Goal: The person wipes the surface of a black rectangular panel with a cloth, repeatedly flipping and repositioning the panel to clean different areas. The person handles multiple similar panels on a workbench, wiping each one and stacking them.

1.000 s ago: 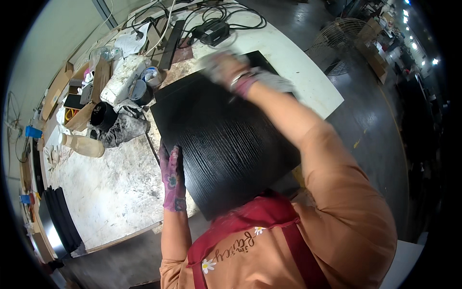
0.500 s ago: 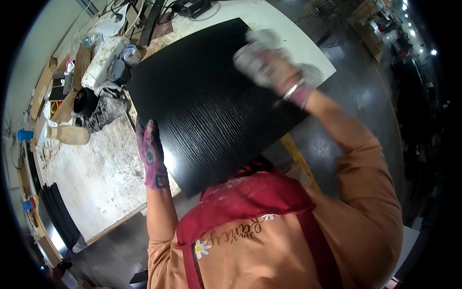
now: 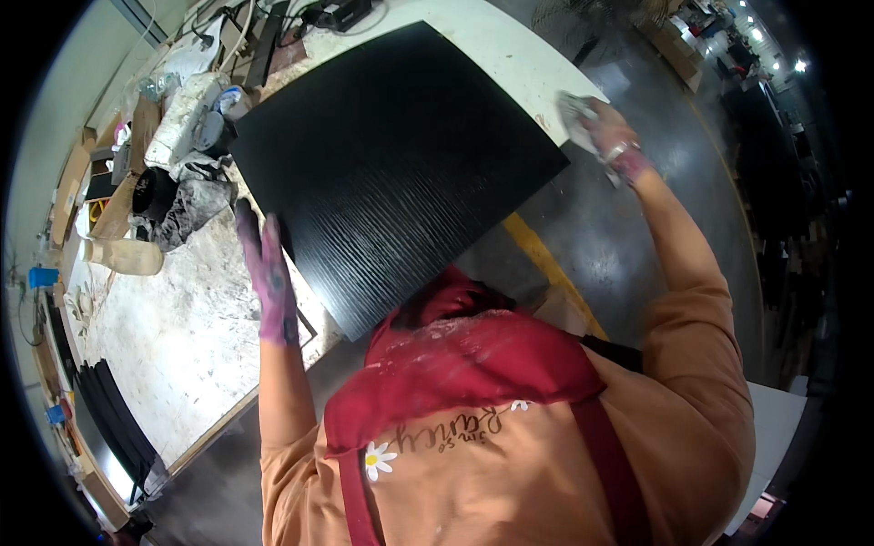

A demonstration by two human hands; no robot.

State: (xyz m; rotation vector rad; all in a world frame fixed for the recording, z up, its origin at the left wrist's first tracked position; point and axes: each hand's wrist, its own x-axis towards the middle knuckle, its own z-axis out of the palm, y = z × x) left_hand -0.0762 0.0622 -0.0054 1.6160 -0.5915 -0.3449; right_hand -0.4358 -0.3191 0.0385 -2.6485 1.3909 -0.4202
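Observation:
A square black panel (image 3: 382, 164) with a ribbed, wood-grain-like sheen lies across the table, its near corner reaching past the edge towards my apron. Along its left side, my left hand (image 3: 269, 282) wears a purple-stained glove. The fingers are stretched out and held together beside the panel edge; whether they touch it I cannot tell. Off to the right, past the panel's right corner, my right hand (image 3: 615, 136) is closed around a crumpled grey-white rag (image 3: 575, 114). That hand is above the table's rim and apart from the panel.
On the left of the stained white table (image 3: 191, 318) are a pale plastic bottle (image 3: 125, 256), a dirty grey cloth (image 3: 193, 214), a black roll (image 3: 153, 194) and a whitish block (image 3: 185, 120). Black strips (image 3: 114, 423) lean at the lower left. A cabled black device (image 3: 337, 13) rests at the back.
My right hand has swept the rag from the panel's upper right surface to beyond its right corner. My left hand appears slightly farther left, and the panel sits a little higher in view.

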